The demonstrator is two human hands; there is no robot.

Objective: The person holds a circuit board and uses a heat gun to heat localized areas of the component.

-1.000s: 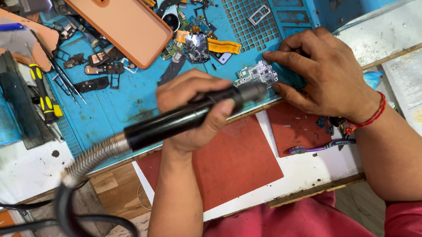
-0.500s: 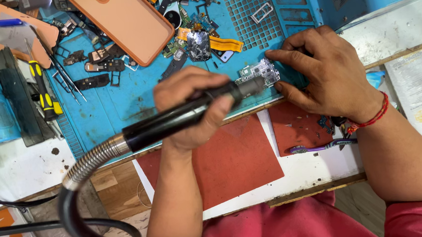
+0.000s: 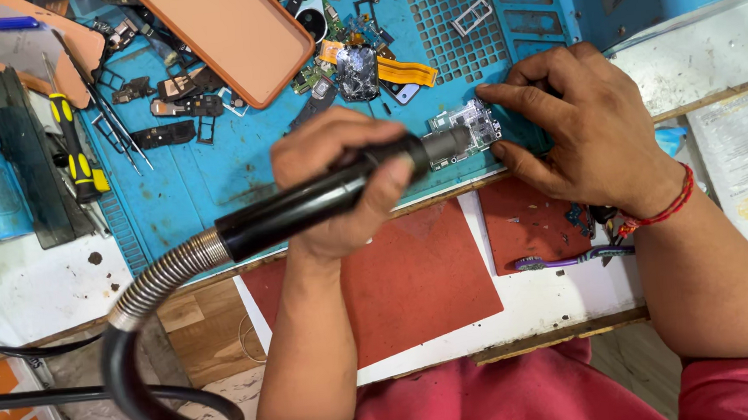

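Left hand (image 3: 341, 181) in a closed grip around a black hot-air handpiece (image 3: 321, 200), its metal nozzle touching a small circuit board (image 3: 465, 129); right hand (image 3: 583, 129) pins that board with its fingertips, grip open and flat, nothing enclosed; the board lies on the blue work mat (image 3: 213, 173) near the counter's front edge; an orange phone case (image 3: 234, 31) and a yellow-handled screwdriver (image 3: 71, 139) lie farther back; a red pad (image 3: 423, 281) lies under the left forearm.

Orange phone case (image 3: 235, 35), yellow-handled screwdriver (image 3: 74, 152), purple toothbrush (image 3: 571, 260) — scattered phone parts (image 3: 355, 62).
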